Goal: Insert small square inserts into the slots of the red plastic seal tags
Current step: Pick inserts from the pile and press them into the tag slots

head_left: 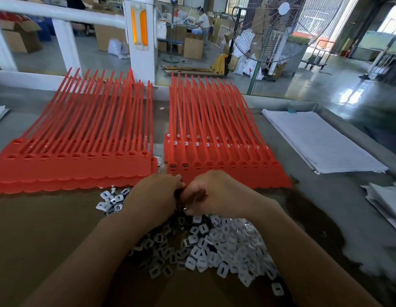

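My left hand (156, 193) and right hand (211, 194) touch each other at the far edge of the inserts (214, 247) piled on the surface (48, 229). Their fingers are curled under, and I cannot tell whether they pinch anything. Just beyond the pile lie the red seal tags (225, 138) in two sheets.

Likely a factory: pallet jack (217, 65), cartons (193, 48).
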`<state>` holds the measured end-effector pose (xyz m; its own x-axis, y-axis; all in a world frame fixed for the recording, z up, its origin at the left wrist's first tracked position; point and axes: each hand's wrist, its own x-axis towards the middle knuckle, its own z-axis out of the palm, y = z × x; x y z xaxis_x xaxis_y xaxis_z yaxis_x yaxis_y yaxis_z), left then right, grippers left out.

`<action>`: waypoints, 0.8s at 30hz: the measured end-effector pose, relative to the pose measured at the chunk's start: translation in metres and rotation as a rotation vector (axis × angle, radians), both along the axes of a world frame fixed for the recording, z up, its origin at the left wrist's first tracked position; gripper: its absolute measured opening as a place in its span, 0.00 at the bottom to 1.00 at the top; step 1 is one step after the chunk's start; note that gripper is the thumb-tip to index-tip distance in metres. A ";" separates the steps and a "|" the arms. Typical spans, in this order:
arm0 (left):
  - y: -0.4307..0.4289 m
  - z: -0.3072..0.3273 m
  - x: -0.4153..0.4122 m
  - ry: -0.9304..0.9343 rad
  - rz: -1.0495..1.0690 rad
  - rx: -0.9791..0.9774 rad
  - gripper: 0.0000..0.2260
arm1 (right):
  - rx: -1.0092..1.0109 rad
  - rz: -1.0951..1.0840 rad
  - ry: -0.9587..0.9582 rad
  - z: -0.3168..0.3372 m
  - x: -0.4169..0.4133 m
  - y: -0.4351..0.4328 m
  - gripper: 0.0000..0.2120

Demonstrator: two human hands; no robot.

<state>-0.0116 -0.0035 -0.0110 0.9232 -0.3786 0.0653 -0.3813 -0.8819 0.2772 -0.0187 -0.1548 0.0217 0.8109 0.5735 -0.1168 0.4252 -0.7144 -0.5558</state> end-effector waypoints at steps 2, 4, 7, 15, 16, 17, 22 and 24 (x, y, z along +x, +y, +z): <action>0.001 0.001 -0.001 -0.006 0.000 -0.016 0.17 | -0.063 0.060 -0.050 -0.003 -0.002 0.006 0.15; 0.001 0.001 -0.001 -0.010 0.005 -0.032 0.17 | -0.113 0.075 -0.098 -0.006 -0.003 0.009 0.15; 0.001 0.001 -0.001 -0.008 0.001 -0.046 0.17 | -0.067 0.074 -0.086 -0.007 -0.005 0.010 0.11; 0.001 0.000 -0.001 -0.030 0.011 -0.018 0.13 | 0.165 -0.044 -0.003 -0.005 -0.003 0.006 0.06; 0.000 0.000 -0.001 -0.021 0.012 -0.021 0.12 | 0.188 -0.052 0.002 -0.004 -0.002 0.005 0.05; 0.000 0.000 -0.002 -0.012 0.012 -0.020 0.12 | 0.201 -0.059 0.007 -0.003 -0.002 0.004 0.05; 0.000 0.001 -0.004 -0.017 0.014 -0.023 0.13 | 0.248 -0.128 0.032 -0.003 0.000 -0.001 0.07; -0.001 0.003 -0.005 -0.001 0.000 -0.032 0.14 | 0.264 -0.143 0.006 -0.004 0.001 -0.002 0.05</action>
